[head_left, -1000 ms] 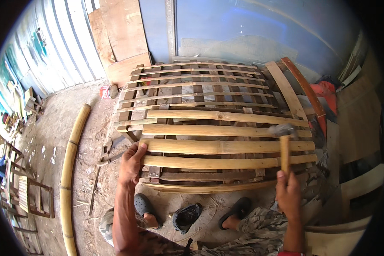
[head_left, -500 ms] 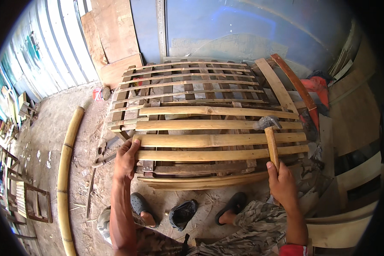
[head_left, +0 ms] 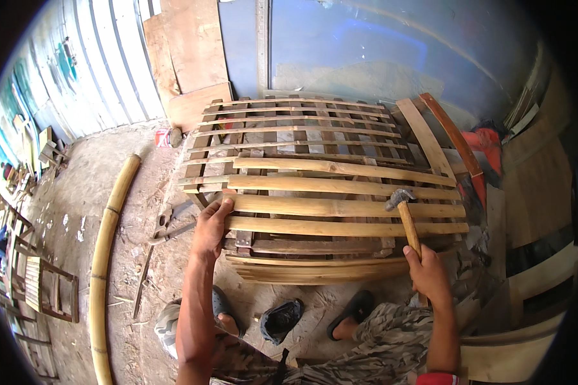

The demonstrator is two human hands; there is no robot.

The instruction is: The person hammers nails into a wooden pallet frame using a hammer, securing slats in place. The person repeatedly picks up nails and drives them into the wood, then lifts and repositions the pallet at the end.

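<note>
- The left hand [head_left: 210, 228] is in the middle left of the frame. It is nearly closed around the left end of a wide bamboo slat [head_left: 327, 206], with the thumb lying on top.
- This bamboo slat runs across the centre of the frame, from the left hand toward the right side.
- The right hand [head_left: 428, 273], at the lower right, is closed around the handle of a hammer [head_left: 410, 228].
- The hammer is tilted, with its metal head up and over the right part of the same slat; I cannot tell if the head touches it.
- Just below the held slat lies another bamboo slat [head_left: 347, 226], and two more wide slats [head_left: 340, 186] lie above it.
- All these slats lie across a dark wooden frame [head_left: 202, 136], which bears narrower strips [head_left: 295, 129] in its upper part.
- Along the near edge of the frame, below the centre of the picture, there are several thin strips [head_left: 321, 274] close together.
- A long bamboo pole [head_left: 99, 256] lies on the ground [head_left: 131, 212] at the left.
- At the bottom centre, a black bag [head_left: 281, 322] is between the two dark shoes [head_left: 358, 309].
- In the upper right, a reddish-brown board [head_left: 454, 136] is beside a pale board [head_left: 427, 141].
</note>
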